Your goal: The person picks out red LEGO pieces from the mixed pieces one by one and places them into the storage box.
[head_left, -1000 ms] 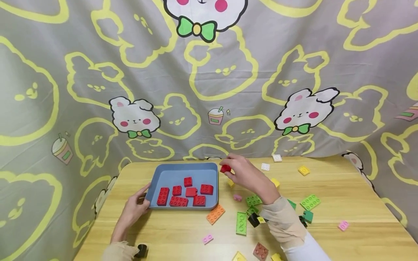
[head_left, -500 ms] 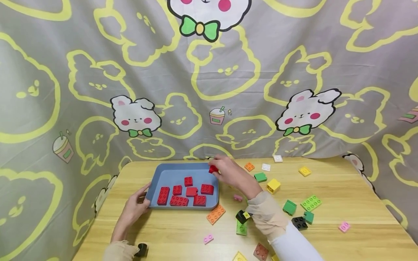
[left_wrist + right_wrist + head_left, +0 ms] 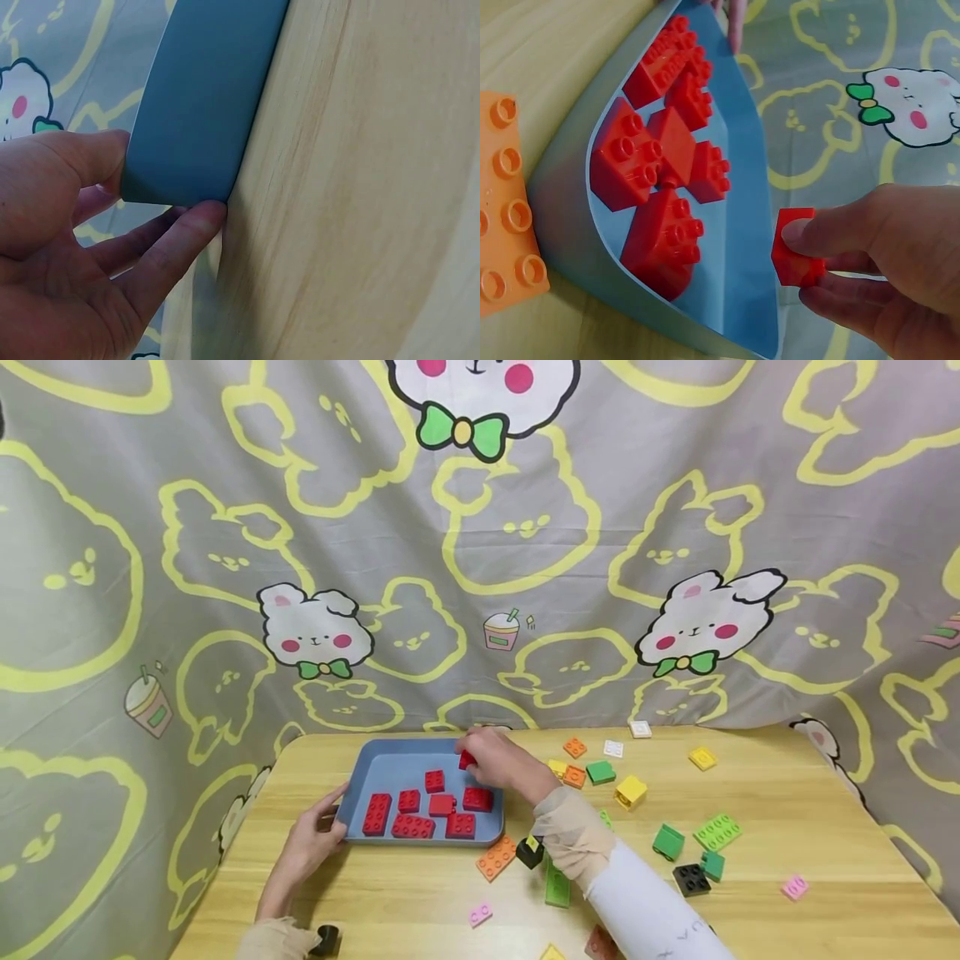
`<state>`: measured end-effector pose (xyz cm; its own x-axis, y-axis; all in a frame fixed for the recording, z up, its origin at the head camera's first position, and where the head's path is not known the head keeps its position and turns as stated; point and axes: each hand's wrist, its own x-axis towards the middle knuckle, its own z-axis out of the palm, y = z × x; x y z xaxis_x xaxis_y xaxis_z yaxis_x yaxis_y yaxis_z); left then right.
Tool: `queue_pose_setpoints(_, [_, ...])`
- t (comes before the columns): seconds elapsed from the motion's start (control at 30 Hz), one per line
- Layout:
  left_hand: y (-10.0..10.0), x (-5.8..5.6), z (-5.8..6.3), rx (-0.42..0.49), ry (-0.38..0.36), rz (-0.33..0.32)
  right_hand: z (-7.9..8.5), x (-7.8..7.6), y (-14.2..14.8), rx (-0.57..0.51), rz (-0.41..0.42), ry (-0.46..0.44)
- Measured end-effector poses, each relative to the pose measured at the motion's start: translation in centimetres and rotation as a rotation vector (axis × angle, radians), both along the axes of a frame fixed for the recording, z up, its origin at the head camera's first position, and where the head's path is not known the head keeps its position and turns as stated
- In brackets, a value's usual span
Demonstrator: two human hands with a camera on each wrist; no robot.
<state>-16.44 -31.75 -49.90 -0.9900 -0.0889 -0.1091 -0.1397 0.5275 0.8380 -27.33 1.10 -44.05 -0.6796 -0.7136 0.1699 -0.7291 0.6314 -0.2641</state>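
Observation:
A blue tray [image 3: 367,758] stands toward the back left of the table with several red toy building bricks [image 3: 413,826] in it. My left hand [image 3: 309,837] holds the tray's left end; in the left wrist view the thumb is at the rim and a fingertip at the bottom edge of the tray wall [image 3: 199,105]. Pinched between thumb and fingers of my right hand [image 3: 501,763] is one more red building brick [image 3: 795,247]. This hand is over the tray's back right corner, and part of the brick is hidden by the fingers.
Just outside the tray's front right corner lies an orange brick [image 3: 497,858]. Green [image 3: 668,842], yellow [image 3: 631,792], black [image 3: 692,879] and pink bricks [image 3: 795,887] are scattered over the right side of the table. A patterned curtain [image 3: 555,568] hangs behind.
My right hand has moved left with the red brick, from beyond the tray's right side to over its back right corner. The left hand keeps its place at the tray.

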Motion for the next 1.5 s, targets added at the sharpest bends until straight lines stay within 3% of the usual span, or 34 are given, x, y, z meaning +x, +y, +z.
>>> queue_pose_setpoints(0.57, [0.1, 0.2, 0.1, -0.015, 0.001, 0.007, -1.8, -0.7, -1.9, 0.070, -0.071, -0.129])
queue_pose_setpoints(1.13, [0.1, 0.0, -0.1, -0.013, 0.006, 0.003, -2.3, -0.8, -2.5, 0.117, -0.060, -0.116])
queue_pose_setpoints(1.5, [-0.1, -0.1, -0.1, -0.008, 0.004, 0.008, -2.5, -1.0, -2.8, 0.150, -0.071, -0.160])
